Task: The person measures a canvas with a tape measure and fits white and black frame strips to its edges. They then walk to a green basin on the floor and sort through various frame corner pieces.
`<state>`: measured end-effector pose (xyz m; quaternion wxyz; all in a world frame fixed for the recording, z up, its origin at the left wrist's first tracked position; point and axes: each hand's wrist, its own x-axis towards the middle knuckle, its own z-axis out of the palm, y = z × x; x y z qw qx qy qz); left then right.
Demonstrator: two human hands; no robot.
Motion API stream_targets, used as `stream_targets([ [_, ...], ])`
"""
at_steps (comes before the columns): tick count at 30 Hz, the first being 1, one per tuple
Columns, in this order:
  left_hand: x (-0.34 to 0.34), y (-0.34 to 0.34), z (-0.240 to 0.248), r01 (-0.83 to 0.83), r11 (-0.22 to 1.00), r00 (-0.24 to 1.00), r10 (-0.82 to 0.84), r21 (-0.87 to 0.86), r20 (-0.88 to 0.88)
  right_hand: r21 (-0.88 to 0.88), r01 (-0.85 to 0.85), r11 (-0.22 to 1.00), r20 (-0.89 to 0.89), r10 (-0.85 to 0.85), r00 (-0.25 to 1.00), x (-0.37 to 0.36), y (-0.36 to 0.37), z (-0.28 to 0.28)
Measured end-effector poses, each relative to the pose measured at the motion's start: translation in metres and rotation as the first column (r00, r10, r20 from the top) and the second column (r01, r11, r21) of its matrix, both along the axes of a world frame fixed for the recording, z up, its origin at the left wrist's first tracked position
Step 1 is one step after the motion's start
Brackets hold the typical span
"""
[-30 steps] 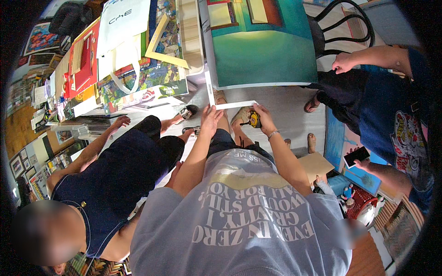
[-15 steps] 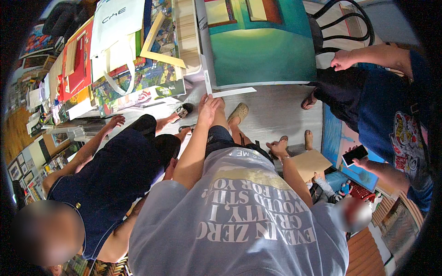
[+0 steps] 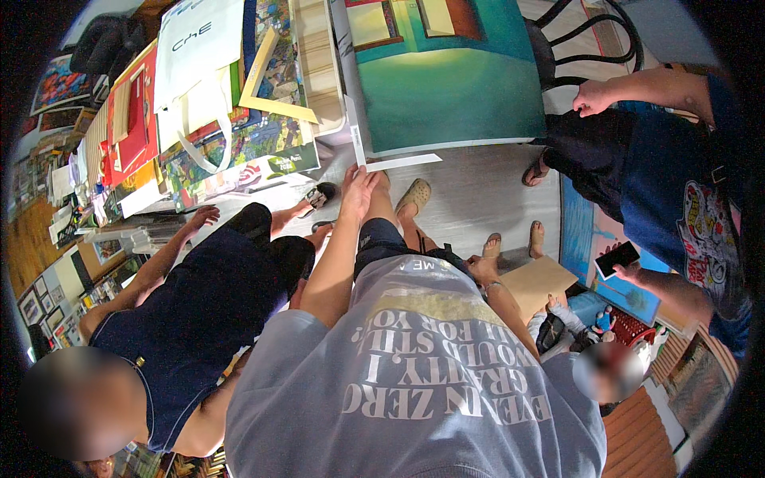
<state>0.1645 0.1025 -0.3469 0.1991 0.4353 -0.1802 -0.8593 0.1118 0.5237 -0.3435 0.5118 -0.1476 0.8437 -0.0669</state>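
My left hand (image 3: 361,191) reaches forward to the near left corner of a large green painting (image 3: 454,103). Its fingertips pinch the corner of a white L-shaped frame corner (image 3: 398,163), whose two arms run along the painting's left and near edges. Low beside my shorts is my right hand (image 3: 483,269), its fingers loosely bent and partly apart, with nothing visible in them. A tan board (image 3: 542,288) is near my right wrist. Left of the painting, a yellow wooden frame corner (image 3: 275,107) rests on a pile of prints.
A white paper bag (image 3: 199,48) lies on the pile at the far left. One person (image 3: 183,319) sits at my left; another (image 3: 677,191) at right holds a phone (image 3: 616,260). A black chair (image 3: 590,56) stands behind the painting. Blue pictures (image 3: 578,227) lean at right.
My right hand has drawn slightly down and back beside my shorts. My left hand stays at the frame corner. The view has shifted a little; the person's phone at right has turned slightly.
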Motion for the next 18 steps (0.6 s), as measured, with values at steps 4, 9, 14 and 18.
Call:
stream_targets([
  [4,0.001,0.001,0.0,-0.004,1.0,1.0,0.004,0.016,0.008,0.053,0.077,0.996,0.031,-0.079,0.996,-0.004,-0.006,0.004],
  [9,0.001,0.001,-0.003,-0.014,1.0,1.0,0.014,0.022,-0.014,-0.038,0.039,0.999,-0.024,-0.04,0.999,-0.002,0.001,-0.009],
  [14,0.004,0.001,-0.012,-0.016,1.0,0.999,0.017,0.023,-0.042,0.018,0.089,0.996,0.006,-0.089,0.996,-0.006,-0.009,0.003],
  [18,0.003,0.001,-0.007,-0.015,0.999,0.999,0.016,0.031,-0.038,-0.055,0.178,0.983,0.063,-0.174,0.983,0.001,0.005,-0.017],
])
